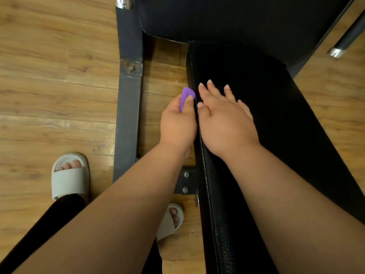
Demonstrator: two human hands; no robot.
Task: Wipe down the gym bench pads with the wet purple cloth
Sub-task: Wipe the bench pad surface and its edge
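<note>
A long black bench pad (276, 119) runs from the bottom middle up to the right, with a second black pad (227, 16) beyond it at the top. My left hand (177, 123) grips a purple cloth (186, 96) against the long pad's left side wall; only a small fold of the cloth shows above my fingers. My right hand (223, 115) lies flat on top of the long pad near its left edge, fingers straight and spread.
A dark steel frame beam (128, 107) lies on the wooden floor (49, 76) left of the pad. A bolted bracket (185, 181) sits under the pad. My two feet in pale slippers (69, 177) stand by the beam. A chrome-tipped bar (343, 44) angles in at upper right.
</note>
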